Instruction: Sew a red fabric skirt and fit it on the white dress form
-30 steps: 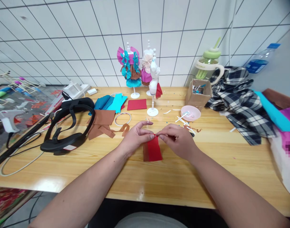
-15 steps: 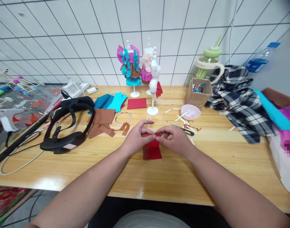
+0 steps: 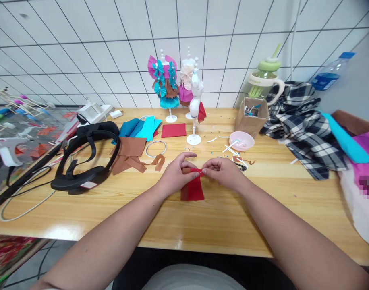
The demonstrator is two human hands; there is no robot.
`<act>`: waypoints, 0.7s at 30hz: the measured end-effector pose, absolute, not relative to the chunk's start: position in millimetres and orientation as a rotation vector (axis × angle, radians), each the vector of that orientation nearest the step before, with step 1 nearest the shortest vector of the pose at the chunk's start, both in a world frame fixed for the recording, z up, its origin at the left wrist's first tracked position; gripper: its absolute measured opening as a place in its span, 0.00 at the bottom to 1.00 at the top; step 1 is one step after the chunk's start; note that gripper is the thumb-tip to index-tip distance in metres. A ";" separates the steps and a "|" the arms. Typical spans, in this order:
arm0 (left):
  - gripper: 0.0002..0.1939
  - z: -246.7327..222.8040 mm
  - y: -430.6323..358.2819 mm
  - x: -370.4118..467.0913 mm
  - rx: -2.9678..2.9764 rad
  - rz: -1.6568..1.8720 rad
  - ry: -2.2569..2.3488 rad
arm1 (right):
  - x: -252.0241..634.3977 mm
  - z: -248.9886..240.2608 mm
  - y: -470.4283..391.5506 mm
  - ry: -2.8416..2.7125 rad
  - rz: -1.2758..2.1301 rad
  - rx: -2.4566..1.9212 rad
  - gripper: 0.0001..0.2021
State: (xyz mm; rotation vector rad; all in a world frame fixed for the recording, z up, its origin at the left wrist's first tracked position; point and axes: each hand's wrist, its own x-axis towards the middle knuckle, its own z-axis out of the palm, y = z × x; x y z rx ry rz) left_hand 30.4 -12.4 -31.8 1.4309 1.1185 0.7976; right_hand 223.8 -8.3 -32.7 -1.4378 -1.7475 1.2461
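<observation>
In the head view, the red-and-brown fabric piece lies on the wearer's side of the bare white mannequin, long axis running toward the body. The left hand, wrist angled inward, pinches its far edge, thumb pressed down; the right hand, knuckles up, closes fingertips on that edge's right corner.

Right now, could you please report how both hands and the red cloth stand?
Left hand and right hand pinching red cloth at its top edge; lower part hanging free of fingers; nothing visibly blocking the hands.
</observation>
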 end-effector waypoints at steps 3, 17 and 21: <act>0.27 -32.5 -11.9 29.0 1.489 0.766 1.119 | 224.8 -36.5 -6.9 -1.824 1.134 -1.421 0.06; 0.25 -29.8 -6.8 27.1 1.535 0.807 1.226 | 214.9 -29.1 -12.4 -1.539 1.511 -1.403 0.25; 0.24 -29.1 -6.5 27.0 1.560 0.796 1.248 | 217.5 -32.1 -10.3 -1.599 1.424 -1.430 0.21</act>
